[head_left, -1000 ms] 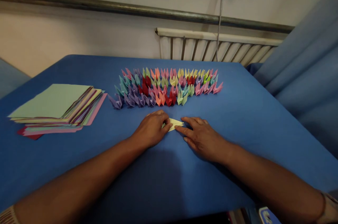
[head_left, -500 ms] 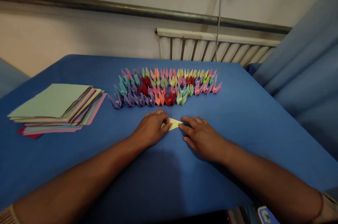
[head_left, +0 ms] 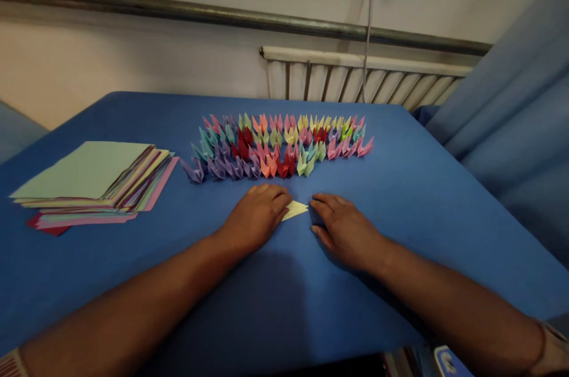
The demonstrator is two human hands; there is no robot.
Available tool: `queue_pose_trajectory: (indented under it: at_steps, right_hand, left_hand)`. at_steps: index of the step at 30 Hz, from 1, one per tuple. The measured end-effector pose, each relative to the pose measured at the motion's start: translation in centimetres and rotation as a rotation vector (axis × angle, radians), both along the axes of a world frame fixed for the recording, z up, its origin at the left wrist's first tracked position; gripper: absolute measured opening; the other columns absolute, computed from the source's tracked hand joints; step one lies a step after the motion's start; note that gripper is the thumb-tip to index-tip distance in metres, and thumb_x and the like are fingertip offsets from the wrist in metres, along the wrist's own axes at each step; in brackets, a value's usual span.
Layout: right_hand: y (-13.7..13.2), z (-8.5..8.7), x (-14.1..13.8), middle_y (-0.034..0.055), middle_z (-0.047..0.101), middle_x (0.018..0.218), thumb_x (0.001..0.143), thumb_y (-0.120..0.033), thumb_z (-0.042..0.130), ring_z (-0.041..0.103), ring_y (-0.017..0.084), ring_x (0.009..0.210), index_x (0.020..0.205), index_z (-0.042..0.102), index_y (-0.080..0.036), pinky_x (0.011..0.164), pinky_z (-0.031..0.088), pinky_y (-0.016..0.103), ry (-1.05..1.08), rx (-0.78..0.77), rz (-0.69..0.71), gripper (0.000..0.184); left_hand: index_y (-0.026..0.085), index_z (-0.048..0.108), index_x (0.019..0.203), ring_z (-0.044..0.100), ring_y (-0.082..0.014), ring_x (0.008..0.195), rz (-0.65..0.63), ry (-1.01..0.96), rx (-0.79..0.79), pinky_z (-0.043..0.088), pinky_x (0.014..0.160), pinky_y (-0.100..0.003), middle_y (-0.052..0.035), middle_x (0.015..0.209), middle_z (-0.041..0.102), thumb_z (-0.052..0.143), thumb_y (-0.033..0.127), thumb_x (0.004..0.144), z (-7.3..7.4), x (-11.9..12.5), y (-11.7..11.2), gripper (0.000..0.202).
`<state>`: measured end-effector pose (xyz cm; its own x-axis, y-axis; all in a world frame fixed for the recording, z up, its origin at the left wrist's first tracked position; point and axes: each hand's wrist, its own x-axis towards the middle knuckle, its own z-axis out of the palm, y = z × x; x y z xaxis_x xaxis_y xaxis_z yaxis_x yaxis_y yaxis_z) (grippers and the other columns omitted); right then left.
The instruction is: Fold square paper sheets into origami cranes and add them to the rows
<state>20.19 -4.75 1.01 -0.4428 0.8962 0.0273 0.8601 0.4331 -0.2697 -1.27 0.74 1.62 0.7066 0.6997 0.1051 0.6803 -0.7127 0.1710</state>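
On one table, left hand overlaps one paper, grip unclear; right hand spread.

matt paper cranes, glossy metal rail

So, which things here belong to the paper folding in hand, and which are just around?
Job in hand: yellow folded paper; probably also the paper stack and paper cranes.
Just around: blue curtain, wall rail, radiator, hanging cord.

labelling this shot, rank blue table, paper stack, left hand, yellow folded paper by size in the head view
blue table
paper stack
left hand
yellow folded paper (visible part only; the hand hides some)
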Motion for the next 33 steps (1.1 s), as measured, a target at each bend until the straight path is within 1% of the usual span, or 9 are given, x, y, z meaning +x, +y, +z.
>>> queue_pose_trajectory:
  at_steps: [3, 5, 8, 15, 19, 24, 28, 31, 33]
  right_hand:
    - [-0.24, -0.14, -0.42, 0.0149, 0.045, 0.144, 0.093, -0.027, 0.047, 0.044, 0.030, 0.127, 0.140, 0.046, -0.017, 0.103, 0.040, 0.048, -0.024, 0.017, 0.038, 0.048]
    - [-0.40, -0.30, -0.67, 0.0133, 0.042, 0.146, 0.094, -0.026, 0.045, 0.042, 0.030, 0.128, 0.139, 0.047, -0.021, 0.102, 0.039, 0.049, -0.044, 0.030, 0.056, 0.046]
    - [-0.51, -0.54, -0.89, 0.0132, 0.040, 0.147, 0.095, -0.026, 0.043, 0.041, 0.031, 0.129, 0.139, 0.047, -0.023, 0.102, 0.038, 0.049, -0.067, 0.046, 0.051, 0.045]
    - [-0.53, -0.75, -0.89, 0.0142, 0.039, 0.148, 0.095, -0.028, 0.040, 0.037, 0.031, 0.132, 0.143, 0.042, -0.020, 0.104, 0.035, 0.050, -0.065, 0.035, 0.042, 0.048]
    - [-0.49, -0.74, -0.94, 0.0138, 0.040, 0.148, 0.095, -0.028, 0.040, 0.038, 0.031, 0.132, 0.142, 0.044, -0.018, 0.104, 0.035, 0.048, -0.059, 0.039, 0.040, 0.048]
    - [-0.58, -0.67, -0.93, 0.0146, 0.043, 0.146, 0.095, -0.028, 0.041, 0.040, 0.031, 0.130, 0.139, 0.048, -0.016, 0.103, 0.037, 0.048, -0.053, 0.046, 0.041, 0.046]
    - [-0.58, -0.37, -0.57, 0.0148, 0.047, 0.143, 0.093, -0.027, 0.044, 0.043, 0.030, 0.129, 0.135, 0.052, -0.013, 0.104, 0.038, 0.047, -0.033, 0.034, 0.045, 0.045]
    - [-0.26, -0.29, -0.27, 0.0145, 0.050, 0.140, 0.094, -0.025, 0.041, 0.046, 0.027, 0.126, 0.129, 0.057, -0.011, 0.105, 0.038, 0.043, 0.000, 0.019, -0.007, 0.041]
    - [0.01, -0.44, -0.30, 0.0150, 0.049, 0.141, 0.095, -0.026, 0.040, 0.046, 0.026, 0.127, 0.133, 0.053, -0.011, 0.106, 0.037, 0.043, 0.021, 0.027, -0.052, 0.043]
  left_hand:
    - [0.016, 0.062, 0.110, 0.056, -0.0244, 0.092, -0.044, 0.094, 0.052, 0.040, 0.081, -0.039, -0.0090, 0.103, 0.065, 0.043, 0.023, 0.096, 0.09, 0.21, 0.05, 0.025]
    - [0.015, 0.062, 0.109, 0.057, -0.0237, 0.090, -0.068, 0.141, 0.065, 0.040, 0.080, -0.038, -0.0088, 0.102, 0.066, 0.042, 0.022, 0.096, 0.06, 0.28, 0.09, 0.025]
    - [0.015, 0.062, 0.110, 0.059, -0.0232, 0.092, -0.092, 0.160, 0.072, 0.041, 0.080, -0.037, -0.0080, 0.103, 0.067, 0.041, 0.022, 0.097, 0.03, 0.33, 0.09, 0.026]
    - [0.014, 0.062, 0.112, 0.060, -0.0228, 0.093, -0.069, 0.188, 0.104, 0.042, 0.080, -0.037, -0.0084, 0.105, 0.067, 0.037, 0.021, 0.098, -0.09, 0.55, -0.03, 0.030]
    - [0.014, 0.063, 0.111, 0.059, -0.0225, 0.092, -0.058, 0.210, 0.101, 0.042, 0.080, -0.036, -0.0083, 0.103, 0.067, 0.036, 0.021, 0.098, -0.20, 0.64, 0.03, 0.031]
    - [0.014, 0.064, 0.107, 0.057, -0.0221, 0.095, -0.087, 0.206, 0.102, 0.042, 0.081, -0.035, -0.0072, 0.107, 0.064, 0.038, 0.022, 0.098, -0.27, 0.55, 0.20, 0.029]
    - [0.014, 0.064, 0.101, 0.054, -0.0209, 0.091, -0.106, 0.195, 0.094, 0.042, 0.081, -0.033, -0.0066, 0.102, 0.063, 0.039, 0.021, 0.097, -0.06, 0.54, 0.20, 0.026]
    - [0.013, 0.063, 0.098, 0.053, -0.0200, 0.088, -0.102, 0.197, 0.064, 0.042, 0.078, -0.031, -0.0063, 0.097, 0.063, 0.038, 0.019, 0.097, 0.18, 0.57, 0.16, 0.026]
    - [0.014, 0.063, 0.098, 0.053, -0.0196, 0.086, -0.091, 0.193, 0.044, 0.042, 0.076, -0.031, -0.0060, 0.095, 0.062, 0.038, 0.019, 0.097, 0.25, 0.55, 0.15, 0.026]
